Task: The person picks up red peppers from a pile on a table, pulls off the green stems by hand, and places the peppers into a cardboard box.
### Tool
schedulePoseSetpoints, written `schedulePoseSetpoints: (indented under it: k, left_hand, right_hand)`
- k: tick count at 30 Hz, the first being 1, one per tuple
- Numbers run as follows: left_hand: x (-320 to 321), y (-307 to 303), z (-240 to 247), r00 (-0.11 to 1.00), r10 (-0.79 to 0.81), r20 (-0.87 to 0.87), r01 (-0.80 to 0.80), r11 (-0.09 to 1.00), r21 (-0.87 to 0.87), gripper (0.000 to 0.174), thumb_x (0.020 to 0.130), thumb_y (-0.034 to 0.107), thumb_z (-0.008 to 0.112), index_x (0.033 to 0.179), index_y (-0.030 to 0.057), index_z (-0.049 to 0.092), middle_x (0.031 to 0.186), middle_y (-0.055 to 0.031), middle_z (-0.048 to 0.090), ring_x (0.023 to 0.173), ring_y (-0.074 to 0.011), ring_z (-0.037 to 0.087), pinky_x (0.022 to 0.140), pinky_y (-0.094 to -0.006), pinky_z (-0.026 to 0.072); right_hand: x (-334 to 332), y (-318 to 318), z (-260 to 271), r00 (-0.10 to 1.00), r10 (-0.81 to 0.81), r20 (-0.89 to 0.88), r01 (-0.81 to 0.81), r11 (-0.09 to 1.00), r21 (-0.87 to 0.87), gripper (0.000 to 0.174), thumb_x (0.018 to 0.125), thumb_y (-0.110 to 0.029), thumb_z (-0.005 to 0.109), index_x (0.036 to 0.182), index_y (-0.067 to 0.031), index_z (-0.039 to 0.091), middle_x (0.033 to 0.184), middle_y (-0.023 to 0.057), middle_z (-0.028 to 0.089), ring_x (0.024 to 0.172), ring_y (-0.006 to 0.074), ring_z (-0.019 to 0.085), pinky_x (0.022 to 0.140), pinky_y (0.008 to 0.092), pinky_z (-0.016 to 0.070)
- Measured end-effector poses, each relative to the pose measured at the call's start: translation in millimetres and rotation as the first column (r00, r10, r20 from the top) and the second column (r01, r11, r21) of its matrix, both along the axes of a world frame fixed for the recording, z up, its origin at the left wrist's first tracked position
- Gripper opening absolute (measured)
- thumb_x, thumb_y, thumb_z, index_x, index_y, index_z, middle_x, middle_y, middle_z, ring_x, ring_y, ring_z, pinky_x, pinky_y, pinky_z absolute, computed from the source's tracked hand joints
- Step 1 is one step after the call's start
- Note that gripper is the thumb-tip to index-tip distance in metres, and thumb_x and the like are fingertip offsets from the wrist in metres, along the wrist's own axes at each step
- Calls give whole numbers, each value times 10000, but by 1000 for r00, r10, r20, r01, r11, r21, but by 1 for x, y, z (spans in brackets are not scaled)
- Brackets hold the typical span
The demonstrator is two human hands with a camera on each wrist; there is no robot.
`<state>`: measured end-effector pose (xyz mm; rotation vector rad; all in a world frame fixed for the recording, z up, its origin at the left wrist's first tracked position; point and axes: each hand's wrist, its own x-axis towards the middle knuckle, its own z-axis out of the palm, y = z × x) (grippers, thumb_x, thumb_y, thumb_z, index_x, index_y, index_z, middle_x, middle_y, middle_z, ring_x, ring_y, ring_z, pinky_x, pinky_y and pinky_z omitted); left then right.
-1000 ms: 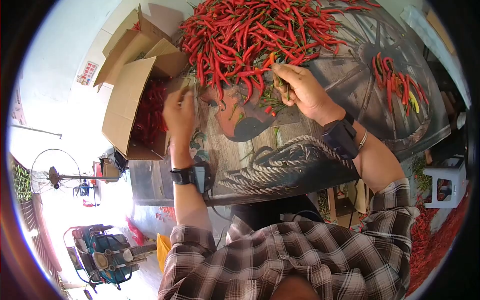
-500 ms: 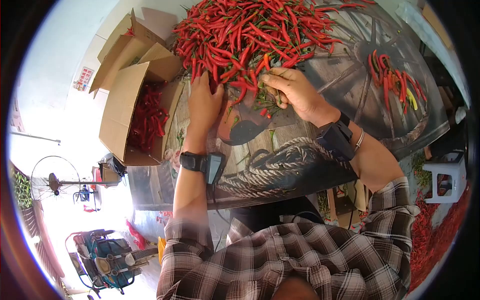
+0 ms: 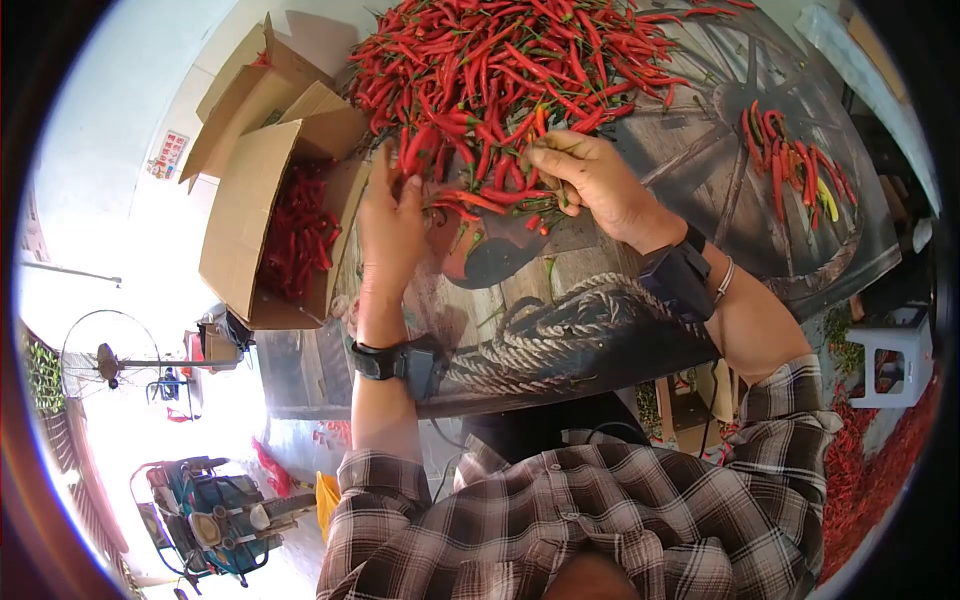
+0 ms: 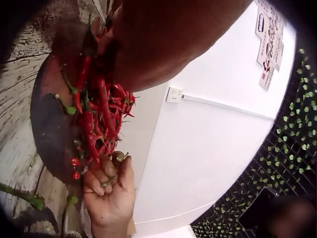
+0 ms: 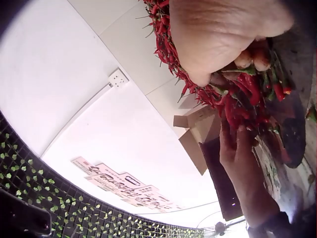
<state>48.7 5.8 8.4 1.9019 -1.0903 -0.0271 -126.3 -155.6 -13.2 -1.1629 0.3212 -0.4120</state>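
My left hand (image 3: 390, 225) is at the near left edge of a heap of red chilies (image 3: 500, 60), and its fingers hold red chilies (image 5: 235, 111). To its right my right hand (image 3: 605, 185) has its fingers curled in, pinching green chili stems (image 5: 242, 72). Between the two hands a few red chilies (image 3: 475, 200) lie with their stems toward the right hand. Cut stems and red chili ends (image 3: 540, 222) show just below the right hand's fingers. In the left wrist view the right hand (image 4: 111, 198) appears palm up beside the chilies.
An open cardboard box (image 3: 245, 215) with red chilies (image 3: 300, 235) inside stands left of the heap. A small separate group of chilies (image 3: 790, 165), one yellowish, lies on the right of the printed table (image 3: 690, 150). A plastic stool (image 3: 890, 360) stands beyond the table's right edge.
My left hand has gone from beside the box to the heap, then drawn slightly back with chilies at its fingers. The right hand has stayed nearly in place.
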Motion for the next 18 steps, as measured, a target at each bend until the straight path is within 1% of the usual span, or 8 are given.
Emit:
schedulePoseSetpoints:
  k: [1,3,4,7,9,10,12,18]
  left_hand:
    - [0,-1,2,1000,-3,-1,3,1000,2,436,897,61,515,1319,7,419,936,-80,605,774,-114,558,677,-253,458]
    - [-2,-1,6,969,-104,-226,72,987,-146,448,906,77,528,1329,15,396,880,-48,583,704,-73,522,607,-219,428]
    - [-3,-1,8,968,-104,-227,72,987,-145,448,906,77,528,1329,15,396,880,-48,583,704,-73,522,607,-219,428]
    - [-12,-4,12,885,-210,-416,136,970,-201,456,909,92,531,1321,-10,366,841,-62,578,670,-82,517,606,-217,434]
    - [-20,-6,13,695,-345,-631,158,929,-334,426,906,119,553,1280,-11,397,860,-70,594,649,-79,513,586,-216,435]
    - [-23,-6,12,695,-345,-631,159,929,-333,426,906,119,553,1280,-11,397,860,-70,594,649,-79,513,586,-216,435]
    - [-29,-7,11,577,-416,-703,208,907,-365,368,905,130,559,1222,-17,445,877,-72,609,639,-80,514,575,-210,428]
    - [-39,-12,1,502,-394,-770,268,917,-294,248,909,105,546,1124,-16,519,874,-76,634,635,-78,527,581,-204,422]
  right_hand:
    - [0,0,0,1000,-3,-1,3,1000,2,179,922,-216,551,877,-51,605,611,-45,447,485,23,375,420,204,312]
    - [0,2,0,1000,-2,12,2,1000,-21,214,941,-263,536,946,-62,610,667,-54,468,487,10,370,425,195,309]
    - [-1,1,-1,1000,-3,11,3,1000,-19,214,941,-263,536,946,-62,610,667,-54,468,487,10,370,425,195,309]
    - [-1,-2,-4,998,48,-28,-49,997,-57,216,933,-261,552,939,-55,619,678,-59,477,491,10,365,431,194,298]
    - [-1,-2,-5,998,58,-25,-60,996,-65,225,927,-259,562,918,-44,629,675,-61,475,493,13,360,437,194,290]
    - [-1,-1,-4,998,57,-24,-59,996,-65,225,927,-259,562,918,-44,629,675,-61,475,493,13,360,437,194,290]
    - [-1,2,-1,999,28,18,-26,996,-90,217,914,-246,585,879,-36,629,667,-62,469,492,19,362,441,197,287]
    - [-1,-2,-4,999,50,-4,-50,999,-17,146,888,-181,616,889,-37,590,695,-50,481,504,28,364,444,203,286]
